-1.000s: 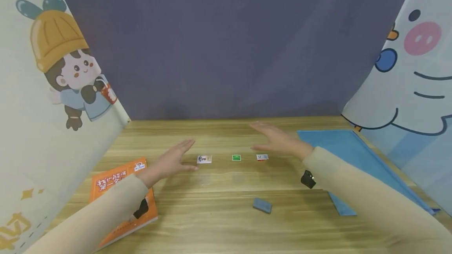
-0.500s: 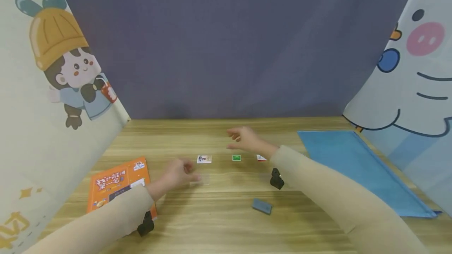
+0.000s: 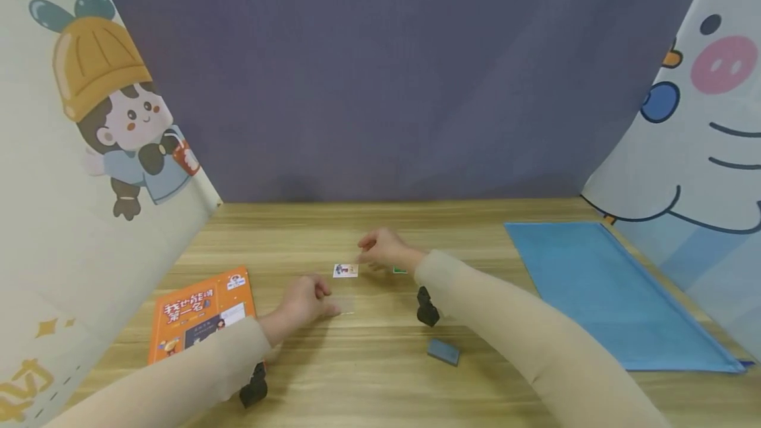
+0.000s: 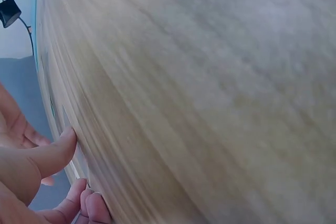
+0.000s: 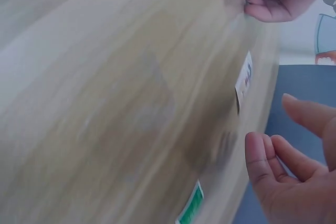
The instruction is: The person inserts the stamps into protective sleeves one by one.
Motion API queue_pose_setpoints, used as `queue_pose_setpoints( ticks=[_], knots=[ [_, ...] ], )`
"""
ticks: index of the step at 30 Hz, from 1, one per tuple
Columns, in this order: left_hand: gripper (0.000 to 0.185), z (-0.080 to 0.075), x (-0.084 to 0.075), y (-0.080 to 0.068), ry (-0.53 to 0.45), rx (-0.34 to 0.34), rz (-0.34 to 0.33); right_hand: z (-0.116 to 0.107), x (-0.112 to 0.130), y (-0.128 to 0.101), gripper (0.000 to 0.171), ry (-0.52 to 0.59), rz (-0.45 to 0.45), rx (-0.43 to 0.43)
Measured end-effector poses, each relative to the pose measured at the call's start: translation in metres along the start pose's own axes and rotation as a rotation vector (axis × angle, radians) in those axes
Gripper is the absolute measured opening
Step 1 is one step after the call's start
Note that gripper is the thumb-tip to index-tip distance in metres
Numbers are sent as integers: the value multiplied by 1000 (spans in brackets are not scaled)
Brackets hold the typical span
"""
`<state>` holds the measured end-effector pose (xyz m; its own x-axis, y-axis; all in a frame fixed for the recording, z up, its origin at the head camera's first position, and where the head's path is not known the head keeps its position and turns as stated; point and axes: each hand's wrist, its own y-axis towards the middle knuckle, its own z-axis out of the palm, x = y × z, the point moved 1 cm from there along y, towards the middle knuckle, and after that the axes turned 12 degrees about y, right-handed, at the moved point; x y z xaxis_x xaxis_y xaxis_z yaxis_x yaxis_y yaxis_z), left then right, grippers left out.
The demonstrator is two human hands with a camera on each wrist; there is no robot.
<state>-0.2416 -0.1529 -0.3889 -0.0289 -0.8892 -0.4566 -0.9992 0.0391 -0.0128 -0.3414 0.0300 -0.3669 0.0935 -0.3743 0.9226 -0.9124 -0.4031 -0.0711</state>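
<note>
My left hand (image 3: 306, 299) is low over the table, its fingers curled and its thumb at the edge of a small clear film square (image 3: 345, 304). In the left wrist view a gap shows between thumb and fingers. My right hand (image 3: 385, 249) hovers beside a small white-bordered picture card (image 3: 345, 271), thumb and fingertips apart with nothing between them. A small green card (image 3: 400, 270) lies partly hidden under that hand. In the right wrist view another clear film square (image 5: 144, 106) shows faintly on the wood. The third card is hidden by the right arm.
A grey-blue block (image 3: 443, 352) lies near the front middle. An orange book (image 3: 199, 309) is at left, partly under my left sleeve. A blue flat folder (image 3: 571, 296) lies at right. A dark curtain (image 3: 380, 84) closes the back, with printed panels at both sides.
My right hand has moved left, from near the right-hand card to the left-hand picture card. The left hand has come down to the clear film, its fingers curling in.
</note>
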Motion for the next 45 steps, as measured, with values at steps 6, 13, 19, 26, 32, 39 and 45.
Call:
queue_pose_setpoints(
  ticks=[6, 13, 19, 26, 32, 39, 45],
  knots=[
    [31, 2, -2, 0, -4, 15, -21, 17, -4, 3, 37, -6, 61, -50],
    [27, 2, -1, -5, -6, 33, -24, 36, -11, 6, 32, -136, 49, -100],
    [23, 1, -1, -6, -22, 33, -3, 40, -8, 7, 21, -182, 14, -95],
    [23, 3, -3, -3, -34, 23, 7, 39, -7, 9, 15, -276, 11, -68],
    [23, 3, -5, -2, -61, 42, 1, 40, -5, 11, 17, -328, -4, -49],
    [21, 3, -6, -2, -86, 59, -9, 39, -1, 11, 13, -315, -9, -20],
    [20, 4, -6, 0, -72, 41, 6, 39, 2, 10, 8, -337, -27, 5]
  ],
)
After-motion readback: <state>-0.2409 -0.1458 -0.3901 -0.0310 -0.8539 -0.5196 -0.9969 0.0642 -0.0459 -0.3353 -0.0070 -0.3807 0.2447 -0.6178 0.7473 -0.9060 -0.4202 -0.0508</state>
